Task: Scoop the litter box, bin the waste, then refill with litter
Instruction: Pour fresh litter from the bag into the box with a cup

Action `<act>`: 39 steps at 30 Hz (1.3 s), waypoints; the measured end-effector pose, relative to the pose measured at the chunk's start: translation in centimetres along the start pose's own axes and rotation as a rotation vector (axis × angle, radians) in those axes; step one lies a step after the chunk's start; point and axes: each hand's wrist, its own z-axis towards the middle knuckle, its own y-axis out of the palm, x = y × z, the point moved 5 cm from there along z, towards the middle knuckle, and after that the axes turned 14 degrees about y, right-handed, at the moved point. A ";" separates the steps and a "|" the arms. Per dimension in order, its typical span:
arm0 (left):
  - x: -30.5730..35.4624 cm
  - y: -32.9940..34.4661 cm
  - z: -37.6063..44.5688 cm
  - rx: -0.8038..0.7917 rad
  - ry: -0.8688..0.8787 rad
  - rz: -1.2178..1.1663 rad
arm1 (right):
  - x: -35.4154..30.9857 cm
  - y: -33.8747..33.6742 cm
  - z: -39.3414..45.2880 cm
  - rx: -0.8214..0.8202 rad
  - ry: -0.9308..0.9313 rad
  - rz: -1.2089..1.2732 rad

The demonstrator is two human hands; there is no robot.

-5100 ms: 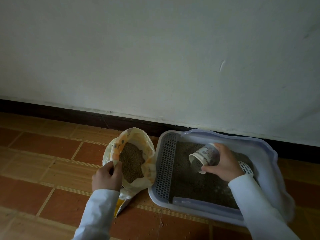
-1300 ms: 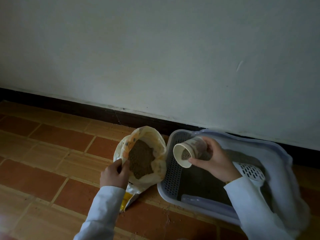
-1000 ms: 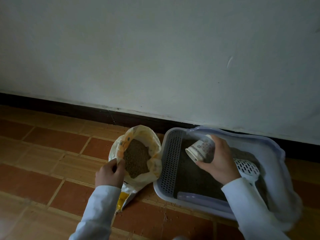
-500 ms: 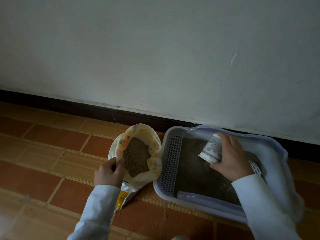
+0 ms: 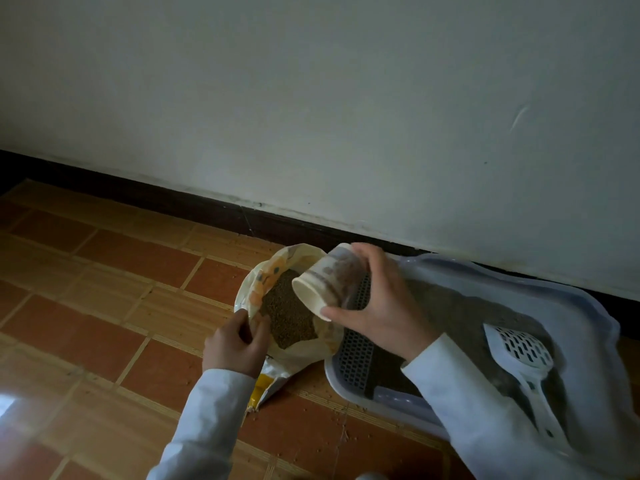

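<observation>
A pale litter box (image 5: 595,317) with a grey perforated strip along its left side stands on the floor against the wall, with dark litter inside. A white slotted scoop (image 5: 523,355) lies in its right part. Left of it, an open yellow-white litter bag (image 5: 298,355) shows brown granules. My left hand (image 5: 235,344) pinches the bag's near rim. My right hand (image 5: 377,303) grips a patterned paper cup (image 5: 325,282), tilted on its side with its mouth facing down-left, over the bag's right edge.
A white wall with a dark skirting board (image 5: 194,199) runs behind everything. The floor is of red-brown tiles (image 5: 104,306), with scattered litter grains near the bag and the box's front edge.
My right hand has carried the cup left, from above the litter in the box to the bag's opening. The cup's mouth now faces the bag. My left hand still holds the bag's rim.
</observation>
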 end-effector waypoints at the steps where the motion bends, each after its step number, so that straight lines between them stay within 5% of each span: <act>1: -0.1 -0.1 -0.1 -0.004 -0.016 0.017 | -0.6 1.1 0.4 -0.039 -0.027 -0.050; 15: -0.6 0.7 -2.3 -0.246 -0.232 0.071 | 0.7 11.2 5.1 -0.385 0.119 -0.575; 18: -1.3 1.1 -2.4 -0.245 -0.246 -0.017 | 0.0 10.2 5.6 -0.274 0.071 -0.436; 21: -1.7 1.2 -2.4 -0.229 -0.219 -0.034 | -1.8 7.6 5.9 0.033 -0.096 -0.276; 25: -2.3 1.3 -2.4 -0.188 -0.207 -0.028 | -2.2 5.3 7.2 0.312 -0.130 -0.363; 31: -2.3 0.8 -2.7 -0.100 -0.185 -0.030 | 0.3 7.5 9.6 -0.057 0.117 -0.433; 39: -3.1 -0.4 -2.5 0.011 -0.222 -0.080 | -1.4 8.7 9.6 0.029 -0.032 -0.419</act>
